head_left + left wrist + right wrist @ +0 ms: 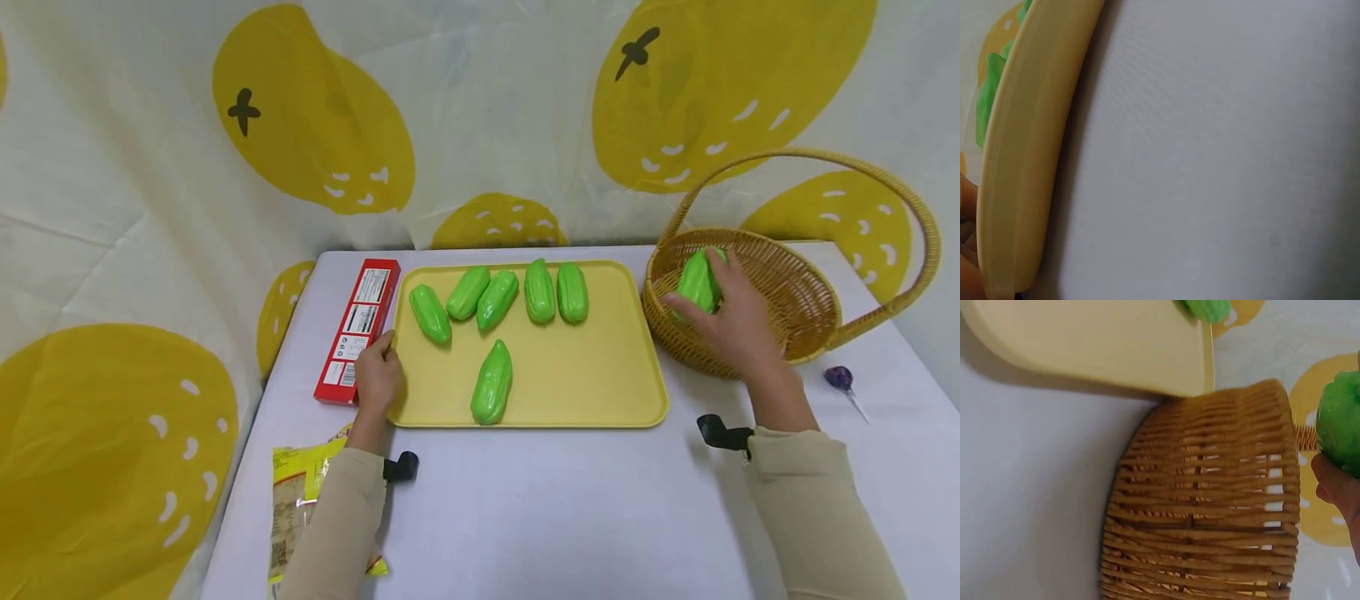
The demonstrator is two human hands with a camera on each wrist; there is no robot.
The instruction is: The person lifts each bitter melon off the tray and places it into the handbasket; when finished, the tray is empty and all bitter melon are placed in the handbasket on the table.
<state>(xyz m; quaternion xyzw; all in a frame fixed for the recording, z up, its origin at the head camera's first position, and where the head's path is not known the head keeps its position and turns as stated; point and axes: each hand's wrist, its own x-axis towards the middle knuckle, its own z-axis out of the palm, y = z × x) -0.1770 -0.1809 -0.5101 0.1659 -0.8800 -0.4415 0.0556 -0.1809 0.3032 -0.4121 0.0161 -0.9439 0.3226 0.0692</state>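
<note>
My right hand (741, 321) pinches a glossy green ridged gourd (697, 283) between thumb and fingers, over the left part of the wicker basket (806, 292). In the right wrist view that gourd (1341, 422) is above the basket's rim, partly cut off by the frame edge. My left hand (378, 375) grips the left edge of the yellow tray (585, 375). Part of its fingers shows beside the tray's rim (1029, 162) in the left wrist view. Several like gourds lie on the tray, most along its back, with a single gourd (492, 385) near the front edge.
A red box (358, 329) lies left of the tray, close to the left hand. A yellow snack packet (296, 492) is partly under the left sleeve. Right of the basket lies a purple lollipop (840, 379). The basket's tall handle (926, 225) arches up. A fruit-print cloth (502, 108) hangs behind.
</note>
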